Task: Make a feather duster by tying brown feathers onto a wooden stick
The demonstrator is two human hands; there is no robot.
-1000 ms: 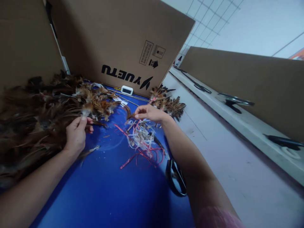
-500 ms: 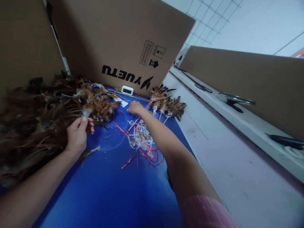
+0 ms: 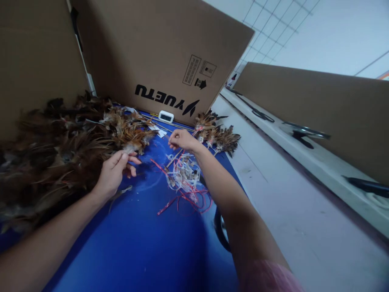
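My left hand (image 3: 113,171) pinches the pale base of a small bunch of brown feathers (image 3: 131,149) between thumb and forefinger, with the other fingers loosely apart. It is at the right edge of a large heap of brown feathers (image 3: 73,150). My right hand (image 3: 182,140) hovers over the far part of the blue table (image 3: 146,243), its fingers curled together. Whatever they hold, if anything, is too small to make out. Below my right wrist lies a tangle of white and red plastic strips (image 3: 187,178).
Several feather bundles on sticks (image 3: 223,138) lie at the table's right edge. A small white digital display (image 3: 165,117) stands before a large cardboard box (image 3: 152,48). Scissors (image 3: 263,115) rest on a white ledge at right. A round dark-rimmed object (image 3: 221,229) is partly behind my right forearm.
My left hand has moved right, towards the middle, with the feather bunch. My right hand has shifted slightly right, its fingers still curled. The view has also shifted a little.
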